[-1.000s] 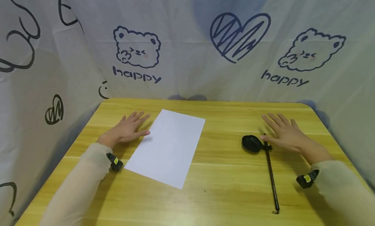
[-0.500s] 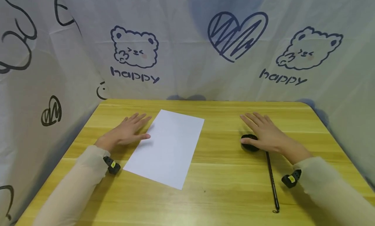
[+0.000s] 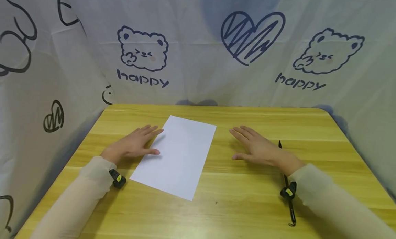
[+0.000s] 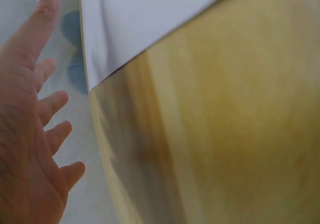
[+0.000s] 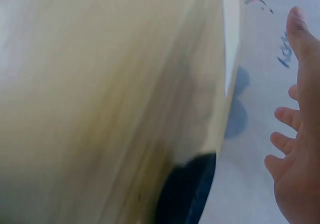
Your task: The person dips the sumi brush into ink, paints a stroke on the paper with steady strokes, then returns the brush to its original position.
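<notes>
A blank white sheet of paper [image 3: 182,160] lies slanted on the wooden table. Over its left edge hovers my left hand [image 3: 136,142], fingers straight, thumb spread, casting a shadow on the sheet. My right hand [image 3: 260,148] is held out to the right of the paper, fingers extended and holding nothing. Beneath the right wrist runs a black writing brush [image 3: 291,213], dark tip away from me, hanging loop toward me; its middle is partly covered by the wrist. In the head view the right hand hides the small black dish [image 5: 185,194], which shows in the right wrist view.
The light wooden table [image 3: 216,218] has a rounded far right corner. White cloth [image 3: 198,70] with drawn bears and hearts hangs behind it and along its sides. Each wrist carries a small black camera [image 3: 117,178] at the sleeve cuff.
My right hand has swept left from over the brush, across the black dish, toward the paper. The left hand has shifted slightly nearer to me and over the sheet. Paper and brush stay put.
</notes>
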Available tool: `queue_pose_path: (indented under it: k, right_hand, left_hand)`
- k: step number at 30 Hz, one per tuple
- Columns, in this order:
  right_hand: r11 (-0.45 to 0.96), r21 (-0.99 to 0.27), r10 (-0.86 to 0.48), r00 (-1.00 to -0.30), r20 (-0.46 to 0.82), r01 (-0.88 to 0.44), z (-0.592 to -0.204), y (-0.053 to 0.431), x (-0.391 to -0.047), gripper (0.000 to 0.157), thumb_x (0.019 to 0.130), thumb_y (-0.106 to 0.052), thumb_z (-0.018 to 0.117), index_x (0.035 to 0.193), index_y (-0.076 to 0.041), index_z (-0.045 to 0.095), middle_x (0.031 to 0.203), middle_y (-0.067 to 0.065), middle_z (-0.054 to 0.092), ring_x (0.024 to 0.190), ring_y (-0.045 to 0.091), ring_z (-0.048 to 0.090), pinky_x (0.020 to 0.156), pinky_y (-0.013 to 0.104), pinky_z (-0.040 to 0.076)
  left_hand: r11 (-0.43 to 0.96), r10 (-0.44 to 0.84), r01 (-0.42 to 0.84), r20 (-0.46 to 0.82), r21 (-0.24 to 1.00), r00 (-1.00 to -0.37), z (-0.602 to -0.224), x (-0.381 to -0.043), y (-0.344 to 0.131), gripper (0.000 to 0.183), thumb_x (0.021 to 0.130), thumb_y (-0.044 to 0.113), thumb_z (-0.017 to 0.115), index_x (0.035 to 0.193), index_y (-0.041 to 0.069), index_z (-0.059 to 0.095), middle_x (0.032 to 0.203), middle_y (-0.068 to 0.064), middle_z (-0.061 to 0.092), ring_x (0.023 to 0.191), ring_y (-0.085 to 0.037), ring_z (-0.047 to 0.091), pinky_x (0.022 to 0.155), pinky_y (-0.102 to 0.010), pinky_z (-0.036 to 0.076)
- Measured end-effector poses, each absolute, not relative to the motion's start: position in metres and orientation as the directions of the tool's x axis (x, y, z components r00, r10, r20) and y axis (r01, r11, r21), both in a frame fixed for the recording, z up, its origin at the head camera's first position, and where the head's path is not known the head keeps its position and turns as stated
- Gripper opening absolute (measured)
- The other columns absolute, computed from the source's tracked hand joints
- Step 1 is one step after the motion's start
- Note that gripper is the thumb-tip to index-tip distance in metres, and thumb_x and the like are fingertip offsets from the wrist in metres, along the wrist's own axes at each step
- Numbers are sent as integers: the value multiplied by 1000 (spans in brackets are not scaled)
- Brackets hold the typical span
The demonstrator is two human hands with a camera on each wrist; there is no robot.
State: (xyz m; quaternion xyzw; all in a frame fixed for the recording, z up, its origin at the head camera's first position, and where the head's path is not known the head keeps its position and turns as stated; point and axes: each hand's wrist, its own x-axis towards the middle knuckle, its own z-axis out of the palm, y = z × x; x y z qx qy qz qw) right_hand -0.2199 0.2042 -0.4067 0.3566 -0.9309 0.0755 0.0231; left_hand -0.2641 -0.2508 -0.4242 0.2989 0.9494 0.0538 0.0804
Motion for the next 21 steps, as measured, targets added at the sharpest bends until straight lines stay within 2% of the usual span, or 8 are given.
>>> queue_pose_path:
  k: [11,17,21]
  right_hand:
    - [695,-175,-704,-709,32,-698,-419,161,-217,86,78,-72,33,145,-24,8,147,0,14,134,21,8,104,44,23]
    - [661,-163,-738,-674,34,-732,-428,142,-216,85,79,-71,32,145,-23,8,147,3,16,134,23,10,107,42,16]
    - [646,-174,-750,-660,32,-743,-430,133,-214,84,80,-71,31,145,-23,9,147,4,17,133,24,12,107,42,16]
  left_hand:
    - [790,610,588,-135,173,-781,-427,-256,-247,86,73,72,44,143,31,17,147,-2,18,133,-29,10,104,-53,13]
    - [789,613,589,-158,177,-774,-426,-253,-245,89,69,74,47,142,31,21,147,1,18,133,-27,11,104,-53,13]
    - [794,608,590,-194,143,-770,-427,-250,-244,91,67,77,46,142,31,21,147,3,16,134,-26,10,104,-52,13]
